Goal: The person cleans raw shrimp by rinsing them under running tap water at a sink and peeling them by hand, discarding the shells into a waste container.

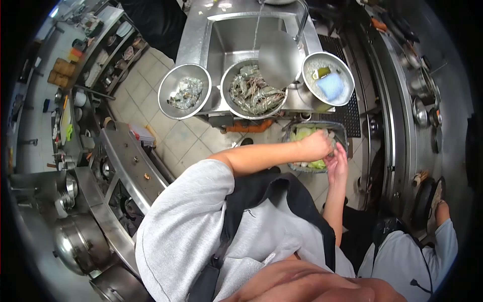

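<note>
"Head view: where were the two hands?"

"Over a lined bin point(308, 171) below the right end of the steel surface point(195, 38). The left hand point(316, 145) was curled inward, meeting the right hand point(338, 163), whose fingers were bent upward."

"Clamped on something?"

"I couldn't tell. Something small and greyish point(331, 143) showed between them, too small to name. The hands and wrists hid part of the bin and its pale green leaves point(303, 133)."

"And the shrimp?"

"Darker shrimp point(251, 98) filled the middle bowl point(225, 99), and paler shrimp point(185, 93) lay in the left bowl point(173, 75). The right bowl point(351, 80) held cloudy water, a blue cloth point(330, 86) and a green item point(321, 73)."

"What got in the way?"

"A grey blur point(279, 59) covered part of the sink point(221, 38) and the middle bowl's upper right. Water ran down beside it, near the tap point(305, 22). An orange pipe point(249, 127) ran under the surface, left of the bin, and another person point(402, 256) stood close on the right."
</note>
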### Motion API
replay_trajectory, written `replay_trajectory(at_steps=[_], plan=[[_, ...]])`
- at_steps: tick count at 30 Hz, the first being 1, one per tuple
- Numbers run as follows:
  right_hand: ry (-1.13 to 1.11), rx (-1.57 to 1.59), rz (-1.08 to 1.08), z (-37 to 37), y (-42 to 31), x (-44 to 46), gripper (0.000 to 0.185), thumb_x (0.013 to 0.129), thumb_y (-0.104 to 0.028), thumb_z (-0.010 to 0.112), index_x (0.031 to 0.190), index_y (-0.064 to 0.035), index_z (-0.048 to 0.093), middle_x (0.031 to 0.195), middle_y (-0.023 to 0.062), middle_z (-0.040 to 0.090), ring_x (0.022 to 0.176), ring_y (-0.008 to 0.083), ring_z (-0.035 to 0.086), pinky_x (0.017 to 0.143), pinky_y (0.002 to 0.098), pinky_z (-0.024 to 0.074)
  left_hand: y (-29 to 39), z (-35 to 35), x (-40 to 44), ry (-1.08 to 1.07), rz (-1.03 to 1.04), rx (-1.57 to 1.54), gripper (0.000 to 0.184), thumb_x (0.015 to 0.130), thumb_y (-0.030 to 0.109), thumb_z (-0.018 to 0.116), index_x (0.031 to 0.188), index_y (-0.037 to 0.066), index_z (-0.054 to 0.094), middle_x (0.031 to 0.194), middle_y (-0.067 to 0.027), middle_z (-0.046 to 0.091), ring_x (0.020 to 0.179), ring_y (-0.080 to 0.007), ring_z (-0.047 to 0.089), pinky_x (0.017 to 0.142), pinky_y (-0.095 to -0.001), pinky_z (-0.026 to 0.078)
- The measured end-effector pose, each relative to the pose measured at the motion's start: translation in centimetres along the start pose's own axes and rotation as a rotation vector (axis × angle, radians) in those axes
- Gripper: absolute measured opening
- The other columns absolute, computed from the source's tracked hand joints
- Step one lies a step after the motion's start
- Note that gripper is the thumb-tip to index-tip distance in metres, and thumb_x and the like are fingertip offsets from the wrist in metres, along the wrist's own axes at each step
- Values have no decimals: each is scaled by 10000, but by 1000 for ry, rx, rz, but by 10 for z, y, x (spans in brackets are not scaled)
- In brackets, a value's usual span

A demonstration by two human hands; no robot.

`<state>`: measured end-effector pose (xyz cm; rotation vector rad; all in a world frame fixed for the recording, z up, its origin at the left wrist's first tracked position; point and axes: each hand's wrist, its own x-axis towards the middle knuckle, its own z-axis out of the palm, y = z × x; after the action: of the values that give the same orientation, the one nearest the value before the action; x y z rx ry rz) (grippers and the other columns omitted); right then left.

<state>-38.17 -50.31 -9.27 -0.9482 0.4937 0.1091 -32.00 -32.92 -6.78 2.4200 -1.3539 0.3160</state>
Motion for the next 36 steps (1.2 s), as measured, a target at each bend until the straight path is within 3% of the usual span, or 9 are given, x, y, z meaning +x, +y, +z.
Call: replay_trajectory(at_steps=[5,14,17,21,22,27,30,35,36], plan=[[-53,-102,21,-22,-8,-15,394,1001,-185,554,1366,-61,477,987,69,649,744,188,680,715,323,586,5,1,3,-167,-19,-252,238,855,298,630,760,82,658,687,-135,679,675,-329,688,642,-476,521],[-152,-727,-36,-37,-55,-34,376,900,-191,745,1218,-30,625,695,-30,582,552,60,528,512,222,433,-5,-25,32,-328,-88,-483,437,945,482,581,832,95,750,742,-195,670,711,-407,640,676,-492,507],[-205,-864,-101,-39,-67,-33,337,896,-185,747,1180,-26,663,701,-55,568,538,40,487,483,219,404,-4,-40,39,-549,-231,-716,354,967,407,582,972,99,757,736,-86,719,718,-220,697,723,-398,538],[-106,-833,-84,-40,-72,-30,235,885,-202,749,1067,-61,701,736,-74,591,573,23,488,486,221,387,-24,0,21,-369,-362,-1166,219,971,194,573,1063,42,700,831,-30,710,699,-102,618,664,-288,522],[-47,-869,-18,-29,-79,-35,382,875,-235,749,1180,-25,656,866,-41,639,640,35,503,553,196,403,-24,3,18,-269,-475,-1165,228,984,214,569,1072,46,696,836,-16,697,703,-93,602,667,-277,515],[-28,-775,-66,-35,-61,-24,307,851,-204,773,1083,-17,697,782,-48,634,621,33,505,548,213,408,-22,16,14,-53,-644,-1026,300,989,311,566,1075,56,698,910,-70,717,859,-182,678,787,-325,518],[-32,-854,-127,-41,-56,-19,318,836,-195,786,1071,6,710,783,-29,659,641,56,557,581,235,453,-16,9,19,-101,-355,-743,268,983,277,572,1083,48,669,983,-148,680,914,-315,660,813,-385,513],[-28,-1203,-296,-18,-80,-30,286,828,-189,766,1071,-43,723,873,37,723,712,126,652,656,285,517,-10,-12,20,-100,-196,-589,219,946,260,585,955,49,647,899,-136,643,883,-353,631,760,-434,508],[-98,-1403,-526,-13,-87,-33,261,827,-174,741,1062,-62,719,886,46,718,736,174,668,660,318,526,-11,-16,22,-157,-143,-551,216,937,258,584,937,49,641,895,-134,641,869,-358,629,744,-444,505]])
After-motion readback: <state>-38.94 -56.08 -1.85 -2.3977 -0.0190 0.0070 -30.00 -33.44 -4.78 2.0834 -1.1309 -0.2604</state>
